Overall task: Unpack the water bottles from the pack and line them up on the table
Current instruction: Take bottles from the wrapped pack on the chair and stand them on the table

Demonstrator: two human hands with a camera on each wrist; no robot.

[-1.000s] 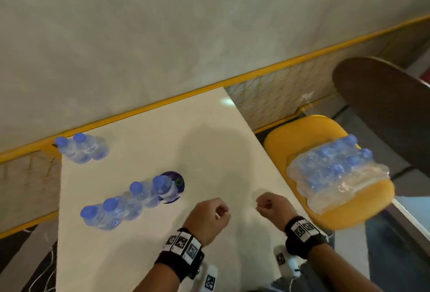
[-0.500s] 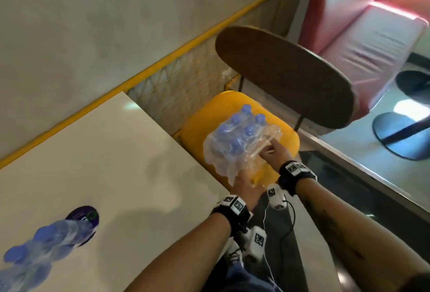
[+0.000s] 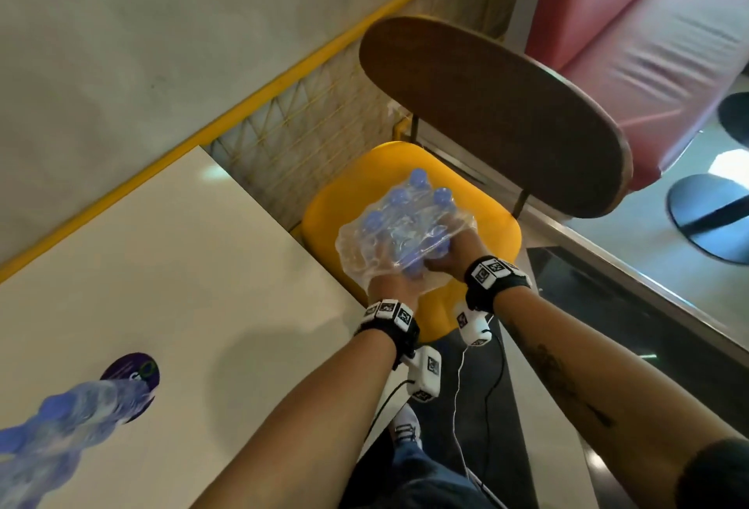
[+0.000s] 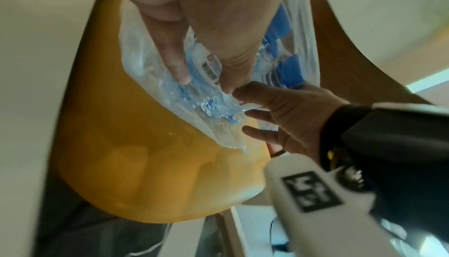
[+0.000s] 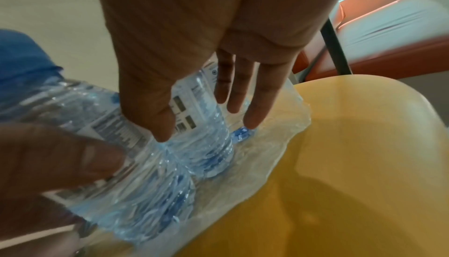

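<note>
Left hand (image 4: 194, 21): fingers extended, thumb and forefinger bracketing a bottle body through the torn wrap; whether they close round it cannot be told. Right hand (image 5: 206, 40): fingers (image 5: 252, 107) straight, slightly spread, pressed against a bottle (image 5: 201, 126) at its labelled middle, thumb on the near side.

The pack (image 3: 405, 233) sits centre frame on the yellow chair seat (image 3: 498, 233), wrap open at the near end. Unpacked bottles (image 3: 60, 423) stand lower left on the table (image 3: 182, 265), blurred.

Assessment: full bottles are moderately heavy with thin, yielding walls; film is slack and slippery. Take each by the labelled waist, not the wrap.
</note>
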